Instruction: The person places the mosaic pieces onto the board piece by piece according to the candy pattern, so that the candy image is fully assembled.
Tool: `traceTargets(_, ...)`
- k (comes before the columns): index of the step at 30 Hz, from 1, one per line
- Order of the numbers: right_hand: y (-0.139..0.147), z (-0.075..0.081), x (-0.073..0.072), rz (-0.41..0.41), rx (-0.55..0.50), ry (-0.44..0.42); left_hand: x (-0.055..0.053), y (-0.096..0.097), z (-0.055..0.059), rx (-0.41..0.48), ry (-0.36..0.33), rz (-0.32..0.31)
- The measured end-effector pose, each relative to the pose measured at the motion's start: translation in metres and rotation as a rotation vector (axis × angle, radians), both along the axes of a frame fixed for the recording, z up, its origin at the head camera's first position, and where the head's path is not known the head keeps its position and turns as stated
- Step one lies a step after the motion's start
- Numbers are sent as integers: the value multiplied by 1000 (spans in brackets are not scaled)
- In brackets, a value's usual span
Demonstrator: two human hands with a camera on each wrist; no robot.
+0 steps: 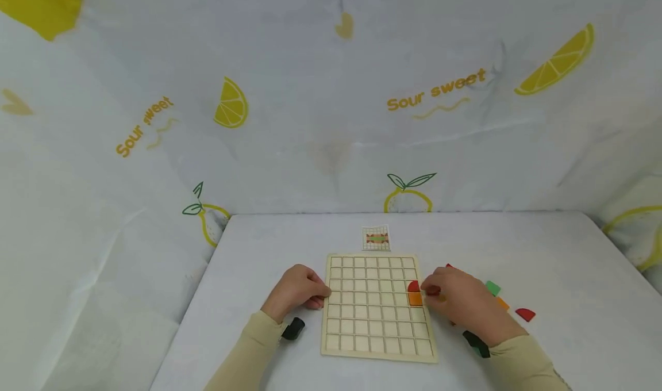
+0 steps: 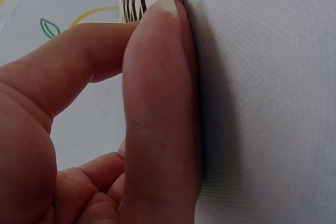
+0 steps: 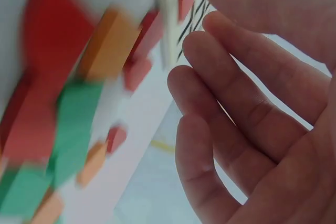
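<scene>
A pale wooden grid board (image 1: 372, 313) lies flat on the white table. My left hand (image 1: 297, 290) holds its left edge; in the left wrist view a fingertip (image 2: 165, 17) with its nail meets the board's side. On the board's right column sit a red rounded piece (image 1: 413, 286) and, just below it, an orange square (image 1: 415, 299). My right hand (image 1: 460, 299) hovers at the board's right edge beside these two. Its fingers are loosely bent and spread in the right wrist view, with nothing seen between them.
Loose pieces lie right of the board, partly hidden by the right hand: a green one (image 1: 493, 288), an orange one (image 1: 503, 303), a red quarter-round (image 1: 525, 314) and several others. Behind the board lies a small pattern card (image 1: 376, 238). A lemon-print cloth (image 1: 331, 121) hangs behind the table.
</scene>
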State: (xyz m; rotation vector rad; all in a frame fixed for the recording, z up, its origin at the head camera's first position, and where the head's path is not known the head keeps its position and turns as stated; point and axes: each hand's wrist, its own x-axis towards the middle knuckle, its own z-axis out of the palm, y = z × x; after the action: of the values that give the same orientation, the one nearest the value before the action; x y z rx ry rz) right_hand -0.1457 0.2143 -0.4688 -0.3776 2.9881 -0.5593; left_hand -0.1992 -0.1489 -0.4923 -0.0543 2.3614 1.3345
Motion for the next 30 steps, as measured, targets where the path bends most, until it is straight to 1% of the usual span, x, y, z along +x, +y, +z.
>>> traceTargets(3, 15, 4, 3, -24, 17, -23, -1, 0, 1, -7, -3, 2)
traceTargets(7, 35, 5, 6, -67, 45, -62, -1, -2, 3, -21, -1, 1)
traceTargets(11, 54, 1, 8, -89, 71, -87, -1, -1, 4, -28, 0, 0)
traceTargets(18, 84, -4, 16, -98, 90, -124, 1, 1, 4, -34, -24, 8)
traceTargets(25, 111, -7, 25, -128, 66, -161, 1, 2, 1, -27, -13, 1)
traceTargets(30, 124, -14, 32, -160, 97, -180, 0, 3, 0, -16, -9, -5)
